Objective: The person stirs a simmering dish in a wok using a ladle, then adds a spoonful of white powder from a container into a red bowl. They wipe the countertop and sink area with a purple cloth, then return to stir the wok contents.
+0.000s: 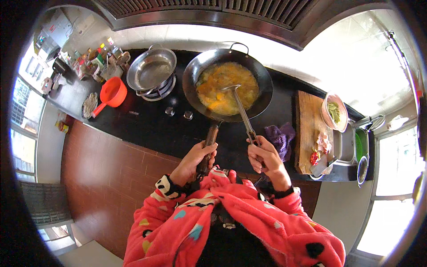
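Observation:
A dark wok (pixel 263 80) stands on the black cooktop in front of me, with yellow-orange food in bubbling liquid (pixel 240 71) inside it. My left hand (pixel 195 160) is closed around the wok's wooden handle (pixel 210 137). In my right hand (pixel 268 160) is the handle end of a metal cooking spatula or ladle (pixel 243 111); its head lies in the food, partly hidden, so its exact kind is unclear. A purple cloth (pixel 282 138) lies crumpled on the counter, just beyond and right of my right hand.
A steel pan (pixel 151 71) sits on the left burner, beside an orange plastic ladle (pixel 113 91) and several bottles (pixel 105 51). At the right, a wooden cutting board (pixel 305 126) bears a basket of green slices (pixel 333 111), cut food and a cleaver (pixel 322 167). Beyond is a sink (pixel 345 143).

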Demonstrator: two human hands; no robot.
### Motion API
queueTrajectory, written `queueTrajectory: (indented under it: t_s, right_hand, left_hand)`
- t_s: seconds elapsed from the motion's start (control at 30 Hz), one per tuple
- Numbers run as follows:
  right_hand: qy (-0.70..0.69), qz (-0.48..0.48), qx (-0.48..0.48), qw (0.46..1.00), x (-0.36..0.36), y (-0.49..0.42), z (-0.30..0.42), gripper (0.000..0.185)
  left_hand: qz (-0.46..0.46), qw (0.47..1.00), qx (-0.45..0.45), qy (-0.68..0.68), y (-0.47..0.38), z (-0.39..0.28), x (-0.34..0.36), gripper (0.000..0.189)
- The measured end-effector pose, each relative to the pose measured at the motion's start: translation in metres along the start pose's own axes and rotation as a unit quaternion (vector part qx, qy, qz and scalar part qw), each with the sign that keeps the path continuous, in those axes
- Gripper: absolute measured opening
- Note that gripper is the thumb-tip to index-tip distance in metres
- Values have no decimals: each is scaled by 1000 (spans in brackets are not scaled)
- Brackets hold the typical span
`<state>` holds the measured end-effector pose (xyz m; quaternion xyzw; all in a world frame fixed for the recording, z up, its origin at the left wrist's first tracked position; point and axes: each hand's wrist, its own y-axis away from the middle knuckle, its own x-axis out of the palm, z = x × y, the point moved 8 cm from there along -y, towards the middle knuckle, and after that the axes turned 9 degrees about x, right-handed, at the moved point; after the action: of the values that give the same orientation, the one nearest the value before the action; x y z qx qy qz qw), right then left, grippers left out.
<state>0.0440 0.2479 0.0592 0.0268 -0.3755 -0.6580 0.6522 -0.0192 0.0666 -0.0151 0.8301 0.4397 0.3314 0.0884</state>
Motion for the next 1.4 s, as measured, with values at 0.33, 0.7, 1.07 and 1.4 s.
queueTrajectory:
  t_s: [0.33,0.7,1.07,1.4]
  right_hand:
    - [-61,27,80,995,9,22,-25,23]
    - [-28,-110,31,993,72,12,-49,22]
    - [56,-153,-9,987,80,1,-5,37]
    - [139,-121,27,983,51,-130,35,42]
  left_hand:
    - [22,998,-37,50,-2,2,3,26]
    - [197,967,-148,-58,3,16,-13,34]
    - [273,943,-152,-112,6,13,-19,40]
    - [239,953,-130,-131,9,8,-17,37]
